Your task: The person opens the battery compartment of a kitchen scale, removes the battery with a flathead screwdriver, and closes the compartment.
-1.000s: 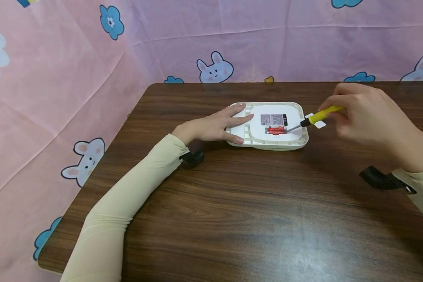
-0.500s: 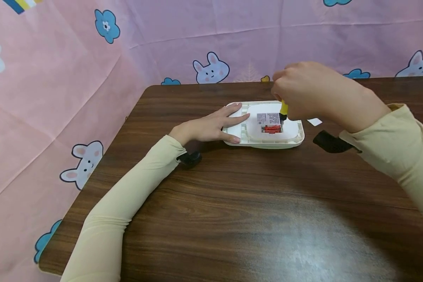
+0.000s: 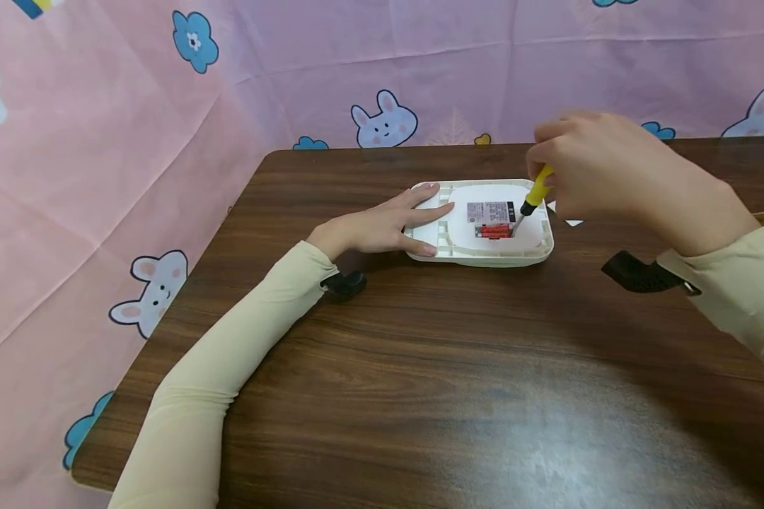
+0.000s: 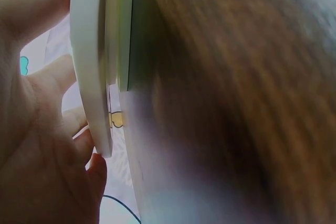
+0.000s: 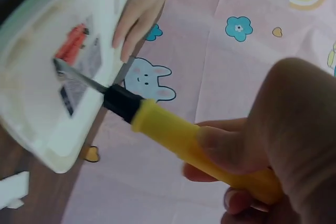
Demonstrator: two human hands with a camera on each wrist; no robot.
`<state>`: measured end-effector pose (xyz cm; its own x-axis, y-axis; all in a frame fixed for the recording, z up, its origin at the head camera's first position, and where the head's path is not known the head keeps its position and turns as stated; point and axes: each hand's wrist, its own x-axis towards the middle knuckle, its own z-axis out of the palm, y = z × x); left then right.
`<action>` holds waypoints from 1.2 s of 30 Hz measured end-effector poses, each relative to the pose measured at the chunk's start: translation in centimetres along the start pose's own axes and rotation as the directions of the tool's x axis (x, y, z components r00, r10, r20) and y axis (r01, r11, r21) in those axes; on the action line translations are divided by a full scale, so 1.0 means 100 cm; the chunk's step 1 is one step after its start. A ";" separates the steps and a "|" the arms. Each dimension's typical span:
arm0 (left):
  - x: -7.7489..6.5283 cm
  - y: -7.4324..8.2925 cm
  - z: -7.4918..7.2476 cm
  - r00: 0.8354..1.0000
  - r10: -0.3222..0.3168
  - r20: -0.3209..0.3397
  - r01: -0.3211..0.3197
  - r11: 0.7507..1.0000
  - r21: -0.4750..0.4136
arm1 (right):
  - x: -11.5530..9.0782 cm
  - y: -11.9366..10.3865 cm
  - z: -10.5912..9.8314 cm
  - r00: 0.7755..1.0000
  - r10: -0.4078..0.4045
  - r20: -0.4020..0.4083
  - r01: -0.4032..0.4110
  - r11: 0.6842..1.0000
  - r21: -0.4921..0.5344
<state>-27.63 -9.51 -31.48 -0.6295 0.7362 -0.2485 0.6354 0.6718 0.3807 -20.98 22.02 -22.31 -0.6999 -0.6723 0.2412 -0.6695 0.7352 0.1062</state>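
Observation:
A white plastic device (image 3: 531, 237) lies on the table with its battery compartment facing up. Red batteries (image 3: 495, 231) sit in that compartment, just below a printed label (image 3: 489, 211). My left hand (image 3: 382, 225) rests spread over the device's left end, its fingers straight. My right hand (image 3: 617, 166) grips a screwdriver (image 5: 173, 132) by its yellow handle. The shaft slants down to the left, and its tip is at the right end of the batteries; whether it touches them I cannot tell. In the left wrist view the device's edge (image 4: 90, 66) stands beside my palm.
A small white piece (image 3: 573, 222) lies on the table just right of the device, partly hidden by my right hand. The dark wooden table (image 3: 382, 382) meets a pink printed cloth (image 3: 305, 78) at the back and left.
My right hand moved left over the device with the screwdriver turned steeply upright, then back a little to the right, the shaft slanting again. My left hand stays in place on the device.

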 end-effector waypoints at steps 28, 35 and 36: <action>-0.003 0.000 -0.001 1.000 -0.004 0.011 0.004 1.000 -0.007 | -0.090 0.015 0.074 0.857 0.460 -0.233 -0.368 0.862 0.348; -0.005 0.002 -0.002 1.000 -0.005 0.009 0.005 1.000 -0.014 | -0.094 0.016 0.084 0.839 0.475 -0.265 -0.346 0.842 0.415; -0.004 0.002 -0.003 1.000 -0.005 0.009 0.005 1.000 -0.013 | -0.095 0.016 0.085 0.837 0.478 -0.268 -0.345 0.840 0.420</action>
<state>-27.36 -9.73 -31.07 -0.6291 0.7332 -0.2582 0.6262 0.6748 0.3906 -17.59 28.85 -32.63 -0.8387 -0.1880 0.5111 -0.4253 0.8123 -0.3991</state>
